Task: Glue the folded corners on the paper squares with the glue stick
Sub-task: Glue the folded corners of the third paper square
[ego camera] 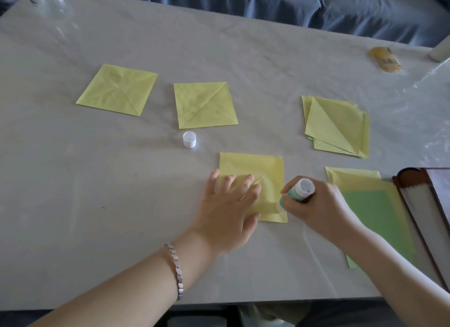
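The glue stick has a green-and-white label, but its print is too small to read. The right hand has its fingers curled round the barrel, and the tip is down on the near right corner of a yellow paper square. The left hand, fingers spread flat, presses the square's left half onto the grey worktop. The white cap stands just beyond.

Two folded squares lie apart farther back, and a stack of folded squares sits to the right. Flat yellow and green sheets lie beside a brown box at the right edge – that side is crowded. Left of the left hand the surface runs wide to the frame edge, and the near edge passes under both forearms.
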Demonstrator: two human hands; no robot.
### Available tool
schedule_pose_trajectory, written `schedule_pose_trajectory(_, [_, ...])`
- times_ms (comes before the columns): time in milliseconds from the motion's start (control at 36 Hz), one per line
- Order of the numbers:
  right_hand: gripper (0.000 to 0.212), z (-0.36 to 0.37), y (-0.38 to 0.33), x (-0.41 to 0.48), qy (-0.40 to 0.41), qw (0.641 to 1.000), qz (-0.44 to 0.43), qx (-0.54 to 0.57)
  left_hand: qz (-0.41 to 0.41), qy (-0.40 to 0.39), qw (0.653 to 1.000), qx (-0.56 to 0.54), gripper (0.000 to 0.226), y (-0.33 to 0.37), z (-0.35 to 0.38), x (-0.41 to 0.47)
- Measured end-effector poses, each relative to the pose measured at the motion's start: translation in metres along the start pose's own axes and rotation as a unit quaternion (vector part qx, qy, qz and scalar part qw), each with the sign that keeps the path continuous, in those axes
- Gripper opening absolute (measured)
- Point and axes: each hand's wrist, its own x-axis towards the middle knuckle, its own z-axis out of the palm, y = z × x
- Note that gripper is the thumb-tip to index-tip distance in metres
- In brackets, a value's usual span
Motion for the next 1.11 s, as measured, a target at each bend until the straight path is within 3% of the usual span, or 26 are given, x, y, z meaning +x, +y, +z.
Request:
schedule_pose_trajectory(250, [0.013,0.007,-0.004,0.004,0.012,0.999,-0.027,0.023,-0.023,0.012,0.999,-0.028,0.05,0.003,0.004,-0.006])
schedule_pose_trajectory(583, [0.003,0.01,-0.013,0.049,0.078,0.996,-0.037,0.016,-0.07,-0.005,0.997,-0.042,0.052,0.007,0.002,-0.011])
schedule_pose_trajectory(944, [0.018,0.01,-0.001,-0.001,-0.001,0.999,-0.037,0.021,-0.071,-0.003,0.996,-0.045,0.053,0.006,0.002,-0.01])
schedule_pose_trajectory(1111, [0.013,0.009,-0.006,0.01,-0.002,0.999,-0.05,0.017,-0.072,0.006,0.996,-0.05,0.053,0.006,0.002,-0.01])
